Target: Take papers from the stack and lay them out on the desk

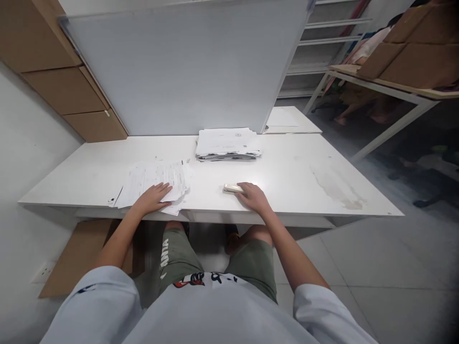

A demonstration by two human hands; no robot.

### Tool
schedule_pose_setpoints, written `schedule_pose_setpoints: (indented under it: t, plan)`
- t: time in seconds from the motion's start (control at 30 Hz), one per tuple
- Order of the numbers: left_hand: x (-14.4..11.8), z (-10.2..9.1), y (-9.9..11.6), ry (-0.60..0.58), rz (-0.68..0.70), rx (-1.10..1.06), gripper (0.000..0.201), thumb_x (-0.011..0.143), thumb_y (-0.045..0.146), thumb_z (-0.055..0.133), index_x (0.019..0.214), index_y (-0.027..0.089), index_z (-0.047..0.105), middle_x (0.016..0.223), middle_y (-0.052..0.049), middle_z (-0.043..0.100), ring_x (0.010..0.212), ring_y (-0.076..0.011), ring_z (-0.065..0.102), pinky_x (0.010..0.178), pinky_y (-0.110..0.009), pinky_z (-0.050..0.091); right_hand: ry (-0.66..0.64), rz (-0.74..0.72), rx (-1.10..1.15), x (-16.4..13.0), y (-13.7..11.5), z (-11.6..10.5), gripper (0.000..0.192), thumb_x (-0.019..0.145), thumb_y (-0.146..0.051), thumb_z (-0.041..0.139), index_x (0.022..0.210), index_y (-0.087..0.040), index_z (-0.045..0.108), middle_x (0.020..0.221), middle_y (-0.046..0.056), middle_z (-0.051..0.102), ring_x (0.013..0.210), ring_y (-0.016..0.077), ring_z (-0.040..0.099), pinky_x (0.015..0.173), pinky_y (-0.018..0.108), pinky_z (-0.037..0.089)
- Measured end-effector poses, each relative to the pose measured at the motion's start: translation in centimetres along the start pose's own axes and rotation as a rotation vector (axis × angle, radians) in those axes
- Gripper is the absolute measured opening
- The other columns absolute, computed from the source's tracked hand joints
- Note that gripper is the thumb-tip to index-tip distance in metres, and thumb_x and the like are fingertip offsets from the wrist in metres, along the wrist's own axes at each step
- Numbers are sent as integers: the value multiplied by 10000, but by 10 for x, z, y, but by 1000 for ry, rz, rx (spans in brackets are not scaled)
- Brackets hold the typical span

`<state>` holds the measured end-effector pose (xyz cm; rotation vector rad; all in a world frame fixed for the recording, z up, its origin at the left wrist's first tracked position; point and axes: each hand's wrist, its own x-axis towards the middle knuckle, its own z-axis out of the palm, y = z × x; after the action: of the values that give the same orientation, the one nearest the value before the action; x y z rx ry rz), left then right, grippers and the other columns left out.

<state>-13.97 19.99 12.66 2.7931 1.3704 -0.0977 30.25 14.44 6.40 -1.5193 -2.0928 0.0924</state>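
**Hands on papers and a small pale object at the tabletop's near edge**

A loose sheaf of printed papers [154,184] lies at the near edge of the tabletop [304,177], left of centre. The left hand [152,198] rests flat on it, fingers spread open, gripping nothing. Near it to the right, a small pale oblong object [233,188] lies on the tabletop; the right hand [253,196] touches its right end, fingers loosely curled, palm down. A neater paper stack [227,143] sits toward the far edge.
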Motion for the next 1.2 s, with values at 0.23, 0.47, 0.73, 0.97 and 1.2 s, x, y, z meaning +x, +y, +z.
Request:
schedule_pose_setpoints:
  t: [0.23, 0.47, 0.73, 0.97, 1.2]
  plan:
    - [-3, -14, -18, -8, 99, -21, 595, 883, 501, 507, 1392, 193, 506, 1471, -136, 465, 1372, -280, 423, 1125, -413, 362, 6, 16, -6, 0, 1, 2, 388, 935, -383, 475, 1219, -154, 609, 1172, 136, 658, 1051, 286, 611, 901, 406, 492]
    - [-6, -15, -29, -16, 131, 41, 541, 874, 338, 359, 1350, 190, 569, 1430, -116, 514, 1330, -262, 480, 1056, -402, 450, -20, 37, 11, 8, -1, -1, 376, 924, -344, 511, 1228, -142, 608, 1160, 142, 658, 1047, 295, 605, 909, 412, 473]
    - [8, 18, -62, 286, 132, -23, 593, 859, 425, 374, 1388, 633, 204, 1348, 237, 448, 1191, -218, 600, 1016, -412, 517, -27, 29, 1, 25, -5, -6, 347, 930, -339, 562, 1225, -163, 606, 1166, 114, 659, 1076, 245, 597, 940, 360, 444]
    - [13, 35, -21, 603, 398, 137, 782, 822, 165, 375, 1519, 414, 126, 1362, 72, 532, 1086, -205, 666, 864, -328, 583, 11, 26, 27, 27, -9, -5, 327, 913, -299, 602, 1210, -161, 599, 1170, 109, 658, 1077, 244, 601, 915, 357, 449]
    - [3, 30, 16, 716, 521, 258, 586, 903, 141, 423, 1481, 237, 404, 1260, -39, 662, 1090, -187, 661, 911, -254, 502, 25, 25, 37, 26, -11, -2, 330, 891, -276, 622, 1200, -161, 600, 1157, 102, 662, 1072, 250, 598, 900, 368, 457]
